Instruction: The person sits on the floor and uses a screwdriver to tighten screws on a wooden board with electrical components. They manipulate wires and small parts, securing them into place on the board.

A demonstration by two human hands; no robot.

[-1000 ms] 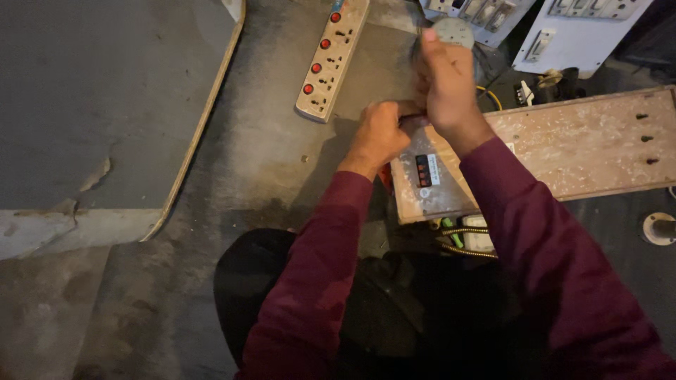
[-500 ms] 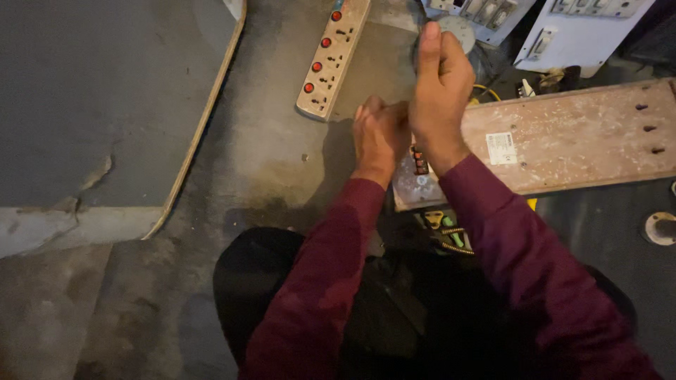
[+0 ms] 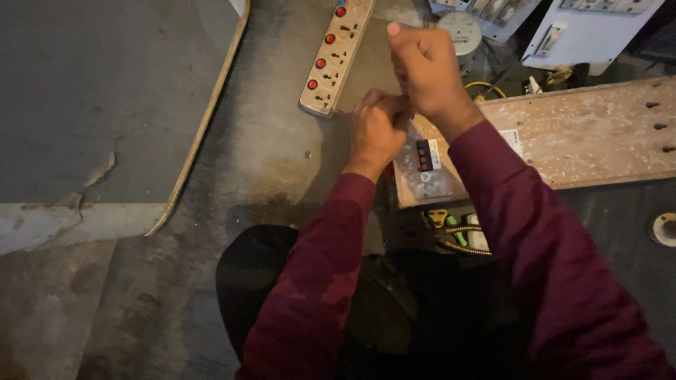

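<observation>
Mid-step: left hand (image 3: 375, 134) and right hand (image 3: 422, 67) meeting at the near end of a wooden board (image 3: 577, 141) on the floor, fingers curled shut on something small, hidden. Next, probably steady close fingerwork. Power strip (image 3: 334, 53) just beside.

A long beige plastic power strip with red switches (image 3: 336, 58) is lying on the grey concrete floor (image 3: 260, 148), to the left of a pale, scuffed wooden board (image 3: 563, 137). The left hand (image 3: 377, 130) and right hand (image 3: 426, 70) are meeting over the board's left end, just beside the strip. A round grey dial meter (image 3: 459, 32) is sitting behind the board.
</observation>
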